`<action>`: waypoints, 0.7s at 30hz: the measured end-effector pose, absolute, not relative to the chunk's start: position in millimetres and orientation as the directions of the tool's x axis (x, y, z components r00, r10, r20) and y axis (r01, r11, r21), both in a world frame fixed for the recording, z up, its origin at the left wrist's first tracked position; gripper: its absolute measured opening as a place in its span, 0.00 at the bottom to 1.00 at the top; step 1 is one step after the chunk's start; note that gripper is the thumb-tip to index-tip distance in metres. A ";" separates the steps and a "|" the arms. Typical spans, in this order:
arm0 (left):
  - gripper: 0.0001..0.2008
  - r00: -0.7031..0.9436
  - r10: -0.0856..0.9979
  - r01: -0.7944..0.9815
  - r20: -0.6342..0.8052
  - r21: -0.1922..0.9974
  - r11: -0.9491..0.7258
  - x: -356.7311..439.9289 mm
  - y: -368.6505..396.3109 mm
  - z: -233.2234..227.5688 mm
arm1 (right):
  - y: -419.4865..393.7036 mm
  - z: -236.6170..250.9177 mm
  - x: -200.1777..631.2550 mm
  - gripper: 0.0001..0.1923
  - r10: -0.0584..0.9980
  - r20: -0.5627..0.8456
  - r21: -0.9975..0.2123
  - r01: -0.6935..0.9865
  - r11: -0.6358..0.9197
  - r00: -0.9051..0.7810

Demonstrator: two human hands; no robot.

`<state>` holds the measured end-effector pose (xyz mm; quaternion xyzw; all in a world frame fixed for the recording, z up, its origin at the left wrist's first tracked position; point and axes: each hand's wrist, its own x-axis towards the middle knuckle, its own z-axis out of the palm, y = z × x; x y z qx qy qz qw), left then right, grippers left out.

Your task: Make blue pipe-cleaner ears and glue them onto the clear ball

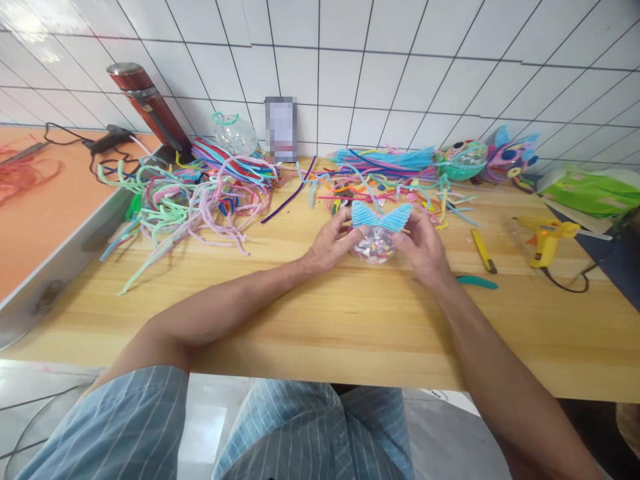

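Between my two hands is a clear plastic ball (374,248) with small colourful bits showing in it. A blue tail-like piece made of pipe cleaners (382,217) stands at its top, two lobes spread in a V. My left hand (334,239) grips the ball's left side, thumb on the front. On the other side my right hand (425,248) holds it the same way, its thumb near the base of the right lobe. The fingers behind the ball are partly hidden. Beside my right wrist lies a teal-handled tool (477,282), partly covered.
Loose pipe cleaners (175,200) heap at the left, and bundled ones (385,160) lie along the wall. A yellow utility knife (484,251) and a yellow glue gun (547,237) sit at right. Decorated balls (461,160), a phone (281,130) and a brown flask (150,107) stand at the back.
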<state>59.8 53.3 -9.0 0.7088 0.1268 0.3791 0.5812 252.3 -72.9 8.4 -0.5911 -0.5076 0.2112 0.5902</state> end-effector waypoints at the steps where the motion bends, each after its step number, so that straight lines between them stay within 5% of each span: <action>1: 0.28 0.684 0.623 -0.259 0.379 0.925 -0.279 58.9 51.8 -8.0 | -75.2 9.3 253.1 0.34 0.883 0.313 -0.913 0.369 0.177 0.350; 4: 0.28 0.675 0.618 -0.255 0.403 0.913 -0.318 56.1 45.8 -5.1 | -81.7 12.9 252.8 0.46 0.946 0.186 -0.864 0.502 0.028 0.267; 7: 0.25 0.667 0.569 -0.250 0.482 0.863 -0.439 55.1 42.3 -3.9 | -85.3 13.9 253.0 0.47 0.952 0.151 -0.811 0.584 -0.035 0.267; 13: 0.15 0.503 0.619 -0.160 0.603 0.769 -0.619 60.6 61.9 -5.3 | -81.1 18.5 283.4 0.36 0.857 0.271 -0.936 0.329 0.128 0.438; 16: 0.09 0.464 0.720 0.129 0.516 0.765 -0.631 64.7 75.4 -7.9 | -76.9 30.9 300.2 0.28 0.758 0.380 -0.924 0.248 0.290 0.530; 21: 0.16 0.541 0.800 0.444 0.258 0.720 -0.533 70.2 81.5 -11.8 | -66.9 44.0 294.9 0.28 0.794 0.333 -0.937 0.270 0.220 0.510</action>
